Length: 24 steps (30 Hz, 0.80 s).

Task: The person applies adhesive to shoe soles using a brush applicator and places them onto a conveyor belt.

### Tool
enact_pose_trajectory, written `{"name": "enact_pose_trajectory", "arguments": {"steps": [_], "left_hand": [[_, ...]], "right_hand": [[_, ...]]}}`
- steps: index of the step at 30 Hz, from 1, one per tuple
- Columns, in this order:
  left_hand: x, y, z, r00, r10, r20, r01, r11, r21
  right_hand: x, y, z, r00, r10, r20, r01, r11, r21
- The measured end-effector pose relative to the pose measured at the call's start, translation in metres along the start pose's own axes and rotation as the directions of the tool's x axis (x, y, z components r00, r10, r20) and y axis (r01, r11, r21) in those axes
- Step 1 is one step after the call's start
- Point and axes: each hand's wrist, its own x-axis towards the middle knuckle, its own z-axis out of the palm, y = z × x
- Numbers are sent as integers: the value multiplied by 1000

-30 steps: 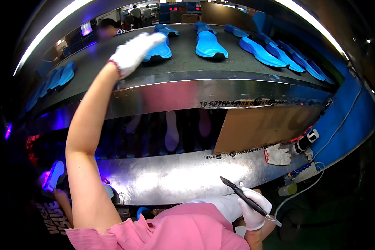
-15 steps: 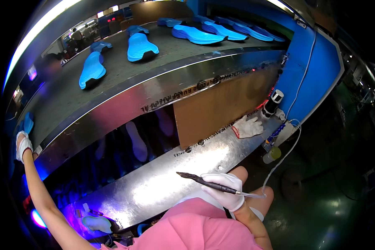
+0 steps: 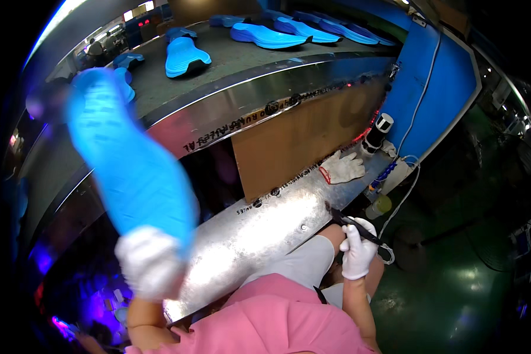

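Observation:
My left hand [image 3: 150, 262], in a white glove, grips the near end of a large blue shoe sole [image 3: 133, 159]. The sole is raised in front of the belt and smeared by motion; it hides part of the belt and what lies below. In my gloved right hand [image 3: 359, 251], over my knee at the right, is a black brush [image 3: 343, 219] with a thin clear tube at its rear end. Its tip points up and left, above the right part of the metal ledge [image 3: 236, 242]. More blue soles [image 3: 187, 57] lie on the dark belt [image 3: 230, 56].
A cardboard sheet [image 3: 301, 138] leans behind the ledge. At the ledge's right end lie a spare white glove [image 3: 343, 168] and a black bottle with a silver cap [image 3: 377, 133]. A small jar [image 3: 379, 206] sits beside it. A blue panel [image 3: 439, 94] with a hanging cable stands at right.
My left hand has come from the belt's far left toward me with a blue sole in it. My right hand and the brush have moved right and slightly up.

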Motion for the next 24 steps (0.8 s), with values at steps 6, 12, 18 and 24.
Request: {"name": "enact_pose_trajectory", "arguments": {"steps": [6, 12, 18, 24], "left_hand": [[-67, 98, 153, 951, 238, 200, -4, 653, -758], [-122, 126, 198, 826, -88, 557, 532, 452, -716], [-123, 113, 236, 236, 237, 942, 184, -963, 196], [-90, 139, 250, 58, 319, 946, 4, -948, 319]], "right_hand": [[2, 8, -8, 996, 39, -84, -48, 993, -106], [34, 82, 11, 987, 103, 121, -37, 892, -451], [47, 107, 54, 958, 68, 278, 228, 409, -884], [17, 78, 47, 922, 225, 316, 166, 507, -846]]}}
